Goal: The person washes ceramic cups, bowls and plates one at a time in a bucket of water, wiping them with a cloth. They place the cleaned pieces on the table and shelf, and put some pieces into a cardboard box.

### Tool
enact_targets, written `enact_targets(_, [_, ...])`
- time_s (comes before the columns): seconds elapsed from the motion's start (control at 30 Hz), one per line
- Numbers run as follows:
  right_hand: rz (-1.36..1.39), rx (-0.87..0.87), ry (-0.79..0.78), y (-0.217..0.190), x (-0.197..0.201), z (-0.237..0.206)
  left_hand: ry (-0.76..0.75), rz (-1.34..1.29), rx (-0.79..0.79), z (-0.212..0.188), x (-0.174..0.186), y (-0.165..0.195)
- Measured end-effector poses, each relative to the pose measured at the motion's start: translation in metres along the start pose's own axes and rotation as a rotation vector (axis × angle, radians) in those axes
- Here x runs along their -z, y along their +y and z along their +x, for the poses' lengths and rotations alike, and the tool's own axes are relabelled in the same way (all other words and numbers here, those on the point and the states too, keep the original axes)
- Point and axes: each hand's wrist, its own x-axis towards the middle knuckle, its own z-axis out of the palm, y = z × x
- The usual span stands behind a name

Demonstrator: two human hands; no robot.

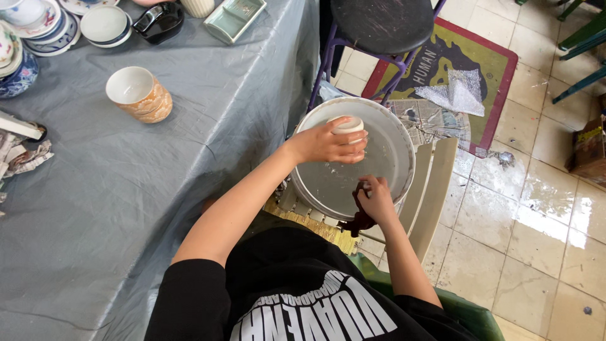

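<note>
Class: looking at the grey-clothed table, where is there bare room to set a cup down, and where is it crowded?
Bare grey cloth stretches from the orange patterned cup to the near edge by the left hand. The far-left corner is crowded with stacked bowls, a black dish and a green tray.

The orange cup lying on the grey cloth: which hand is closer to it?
Left. The left hand holds a small white cup over the basin, nearer the orange cup; the right hand is farther away.

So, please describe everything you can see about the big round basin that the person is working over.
The basin is wide, round and shallow, pale grey-white, probably plastic, with wet streaks inside. It rests on a slatted wooden chair beside the grey-covered table. The left hand holds a small white cup above it; the right hand presses a dark cloth at its near rim.
</note>
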Motion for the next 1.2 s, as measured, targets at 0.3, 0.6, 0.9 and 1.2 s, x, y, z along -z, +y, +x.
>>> enact_targets(0.3, [-0.389, 0.286, 0.243, -0.047, 0.034, -0.008, 0.001, -0.061, 0.053, 0.004, -0.001, 0.0])
enact_targets(0.6, [0.163, 0.263, -0.024, -0.035, 0.079, 0.016, 0.045, -0.088, 0.024, 0.008, -0.017, 0.027])
enact_targets(0.9, [0.29, 0.438, 0.364, -0.071, 0.084, 0.018, 0.196, -0.156, 0.08, 0.01, -0.056, 0.031])
enact_targets(1.2, [0.696, 0.504, 0.014, -0.129, 0.047, 0.043, 0.238, -0.579, 1.364, -0.021, 0.068, 0.015])
